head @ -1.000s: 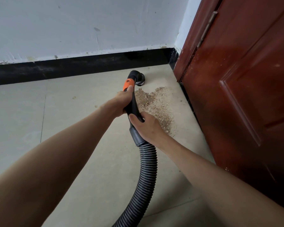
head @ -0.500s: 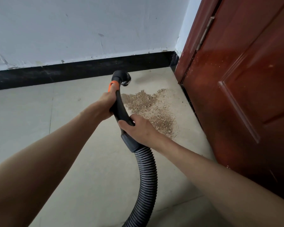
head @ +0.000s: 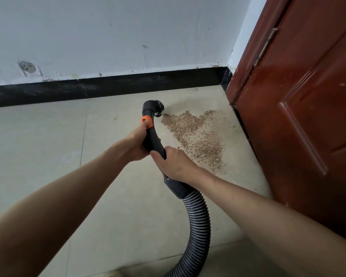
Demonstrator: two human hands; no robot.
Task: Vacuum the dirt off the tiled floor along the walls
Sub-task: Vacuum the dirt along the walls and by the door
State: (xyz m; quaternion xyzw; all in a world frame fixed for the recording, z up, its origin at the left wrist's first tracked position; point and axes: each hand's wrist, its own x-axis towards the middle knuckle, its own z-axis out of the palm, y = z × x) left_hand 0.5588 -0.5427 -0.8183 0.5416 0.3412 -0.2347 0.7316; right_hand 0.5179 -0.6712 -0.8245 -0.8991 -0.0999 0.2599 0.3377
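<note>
Head view: left hand (head: pixel 135 141) wrapped round the upper vacuum handle (head: pixel 154 140) just below the orange button (head: pixel 145 119); right hand (head: pixel 173 161) curled round the lower end, above the ribbed hose (head: pixel 198 222). Both grips closed firmly on the handle. Brush nozzle (head: pixel 156 109) sitting at the left tip of the dirt pile (head: pixel 196 134), on the tiled floor (head: pixel 48 146) between the black skirting (head: pixel 108 86) and the red door (head: pixel 298 116).

Best done probably with slow passes rightward through the pile, bristles kept flat to the tile. Edge near the door likely needs a final pass, since grains could scatter.
</note>
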